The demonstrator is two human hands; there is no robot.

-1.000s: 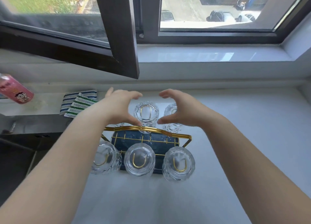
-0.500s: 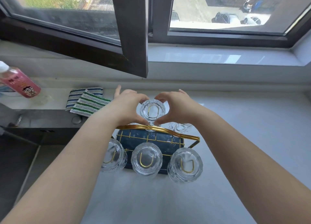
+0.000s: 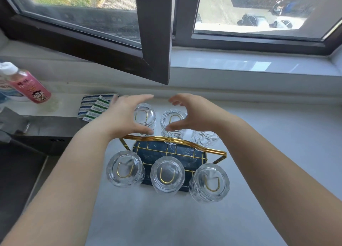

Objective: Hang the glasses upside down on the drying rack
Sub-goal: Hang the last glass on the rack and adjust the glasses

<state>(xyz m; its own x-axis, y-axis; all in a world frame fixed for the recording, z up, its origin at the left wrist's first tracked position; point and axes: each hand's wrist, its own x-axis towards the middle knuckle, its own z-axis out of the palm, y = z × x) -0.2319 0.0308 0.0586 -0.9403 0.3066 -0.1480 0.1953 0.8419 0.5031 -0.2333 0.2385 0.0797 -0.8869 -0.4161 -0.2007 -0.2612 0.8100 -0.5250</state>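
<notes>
A drying rack with a gold handle (image 3: pixel 166 139) and a dark blue base (image 3: pixel 166 151) stands on the white counter. Several clear glasses hang upside down on its gold hooks: three in the front row (image 3: pixel 125 169) (image 3: pixel 167 175) (image 3: pixel 209 182) and three behind (image 3: pixel 144 116) (image 3: pixel 173 119) (image 3: pixel 205 139). My left hand (image 3: pixel 124 116) hovers open beside the back left glass. My right hand (image 3: pixel 192 114) curls open over the back middle glass and partly hides the back right one. Neither hand holds a glass.
An open dark window sash (image 3: pixel 155 42) juts over the counter just behind the rack. Striped cloths (image 3: pixel 96 107) lie at the left. A pink bottle (image 3: pixel 27 82) lies further left, above a dark sink area (image 3: pixel 27 134). White counter (image 3: pixel 277 144) spreads to the right.
Both hands were closed around the back middle glass half a second ago; now they have drawn apart and let go, leaving it hanging on its hook.
</notes>
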